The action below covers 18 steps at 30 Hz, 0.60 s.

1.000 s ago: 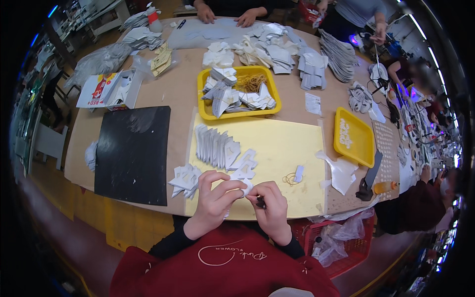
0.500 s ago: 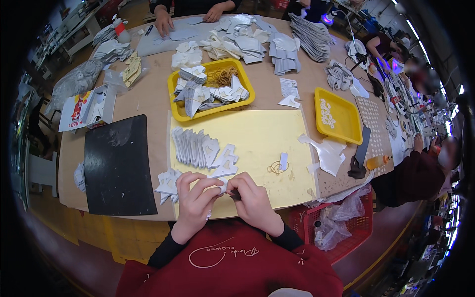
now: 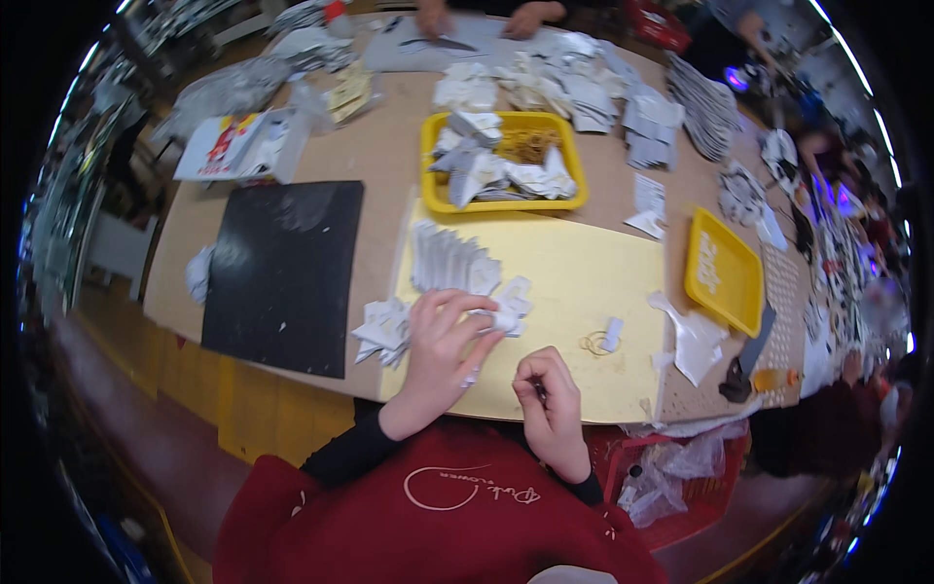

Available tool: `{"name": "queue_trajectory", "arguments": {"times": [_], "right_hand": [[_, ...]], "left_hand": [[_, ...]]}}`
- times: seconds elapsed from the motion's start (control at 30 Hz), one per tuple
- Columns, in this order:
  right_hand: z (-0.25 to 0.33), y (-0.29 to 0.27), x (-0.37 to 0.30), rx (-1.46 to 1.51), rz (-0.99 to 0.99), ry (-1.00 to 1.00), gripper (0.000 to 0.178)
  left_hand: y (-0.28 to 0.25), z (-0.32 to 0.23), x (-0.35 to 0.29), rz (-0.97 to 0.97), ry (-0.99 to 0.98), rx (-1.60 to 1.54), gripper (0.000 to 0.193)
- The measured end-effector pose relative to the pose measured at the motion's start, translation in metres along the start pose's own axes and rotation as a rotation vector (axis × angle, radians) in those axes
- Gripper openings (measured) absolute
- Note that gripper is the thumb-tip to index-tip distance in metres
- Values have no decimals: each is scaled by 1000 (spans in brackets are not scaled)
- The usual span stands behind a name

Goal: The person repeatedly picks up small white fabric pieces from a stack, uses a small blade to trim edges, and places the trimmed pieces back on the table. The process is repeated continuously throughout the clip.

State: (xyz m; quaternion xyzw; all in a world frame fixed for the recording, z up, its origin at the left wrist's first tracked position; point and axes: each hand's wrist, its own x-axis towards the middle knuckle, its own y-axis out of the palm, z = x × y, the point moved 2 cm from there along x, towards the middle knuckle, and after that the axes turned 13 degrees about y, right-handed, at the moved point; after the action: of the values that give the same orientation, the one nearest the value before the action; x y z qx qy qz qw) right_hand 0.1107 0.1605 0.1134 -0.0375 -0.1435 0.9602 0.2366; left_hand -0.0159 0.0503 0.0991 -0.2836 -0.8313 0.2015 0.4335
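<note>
My left hand [image 3: 449,343] is closed, its thumb and fingertips pinching a small white cut piece [image 3: 506,319] above the yellow sheet. Apart from it, my right hand [image 3: 551,401] is curled into a loose fist around something small and dark that I cannot make out. Just beyond my left hand, a row of white-grey cut pieces [image 3: 446,261] stands on edge, and a few more lie flat beside it. Another small heap of white cut pieces [image 3: 383,329] lies left of my wrist. Loose rubber bands [image 3: 595,343] and a small pale block [image 3: 612,334] rest on the yellow sheet [image 3: 574,263].
A yellow tray [image 3: 506,205] holds cut pieces and rubber bands; another yellow tray [image 3: 747,313] with small white bits stands right. A black mat [image 3: 282,282] and an open box [image 3: 222,148] lie left. Across the table are a co-worker's hands [image 3: 533,18]. A red basket [image 3: 681,521] stands below.
My hands have come apart: the right has drawn back to the right and nearer me, while the left keeps the white piece. The whole view has shifted, moving the table rightward in the picture.
</note>
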Motion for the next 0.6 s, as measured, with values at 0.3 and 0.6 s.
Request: {"name": "queue_trajectory", "arguments": {"times": [0.3, 0.6], "right_hand": [[-4, 21, 9, -169, 8, 27, 17], [-12, -81, 64, -370, -399, -67, 10]], "left_hand": [[3, 2, -5, 12, 58, 14, 14], [-70, 50, -46, 139, -200, 0, 8]]}}
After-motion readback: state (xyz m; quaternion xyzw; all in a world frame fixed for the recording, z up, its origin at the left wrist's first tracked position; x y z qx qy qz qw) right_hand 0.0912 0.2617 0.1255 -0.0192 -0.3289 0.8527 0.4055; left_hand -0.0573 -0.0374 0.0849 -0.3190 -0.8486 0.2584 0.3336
